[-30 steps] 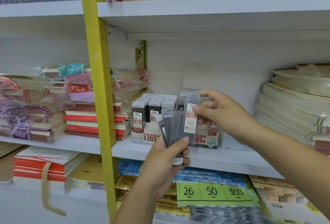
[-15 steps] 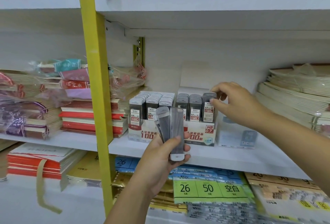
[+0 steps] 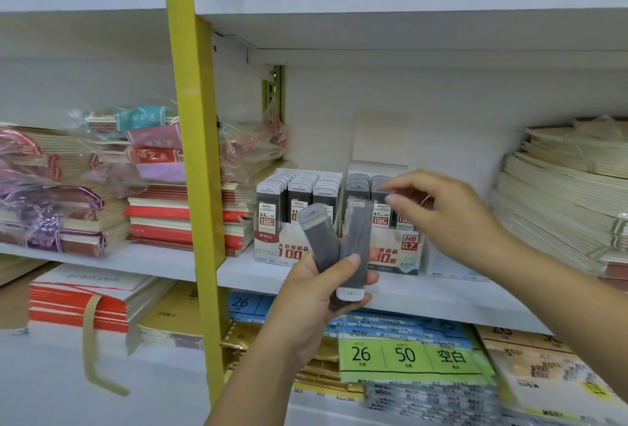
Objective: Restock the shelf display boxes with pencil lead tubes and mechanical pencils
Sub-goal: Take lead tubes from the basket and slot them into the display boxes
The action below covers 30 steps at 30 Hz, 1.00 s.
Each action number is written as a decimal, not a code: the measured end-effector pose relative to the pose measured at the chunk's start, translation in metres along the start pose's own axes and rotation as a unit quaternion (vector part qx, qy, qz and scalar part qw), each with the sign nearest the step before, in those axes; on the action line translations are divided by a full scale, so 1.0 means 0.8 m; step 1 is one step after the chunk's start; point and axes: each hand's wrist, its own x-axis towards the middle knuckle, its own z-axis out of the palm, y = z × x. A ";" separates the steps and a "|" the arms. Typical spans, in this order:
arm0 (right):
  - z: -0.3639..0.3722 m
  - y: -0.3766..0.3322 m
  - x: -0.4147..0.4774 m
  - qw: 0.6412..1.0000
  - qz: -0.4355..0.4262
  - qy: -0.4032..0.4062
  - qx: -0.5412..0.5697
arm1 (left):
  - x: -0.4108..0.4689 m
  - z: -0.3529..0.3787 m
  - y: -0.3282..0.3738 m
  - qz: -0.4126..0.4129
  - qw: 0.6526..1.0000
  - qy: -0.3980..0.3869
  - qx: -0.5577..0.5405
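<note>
My left hand [image 3: 306,293] grips a small fan of dark grey pencil lead tubes [image 3: 353,249] in front of the shelf edge. My right hand [image 3: 452,218] hovers just right of the fan's tops, fingers loosely extended and holding nothing. Behind them two display boxes stand side by side on the shelf. The 0.5 box [image 3: 278,252] on the left is packed with upright tubes [image 3: 299,187]. The 0.7 box [image 3: 407,249] on the right holds rows of tubes [image 3: 358,184], partly hidden by my right hand.
A yellow upright post [image 3: 193,154] divides the shelving. Wrapped notebook stacks [image 3: 163,221] lie left of the boxes and cream paper stacks [image 3: 560,204] to the right. Below the white shelf board [image 3: 441,300] sit labelled paper packs [image 3: 404,354].
My right hand carried one tube from the fan to the 0.7 box, set it in the right row, and has come back empty toward the fan. The fan holds fewer tubes.
</note>
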 end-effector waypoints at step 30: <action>0.026 -0.025 -0.042 0.954 0.056 -0.264 0.134 | -0.012 -0.025 0.016 0.055 0.982 0.070 0.169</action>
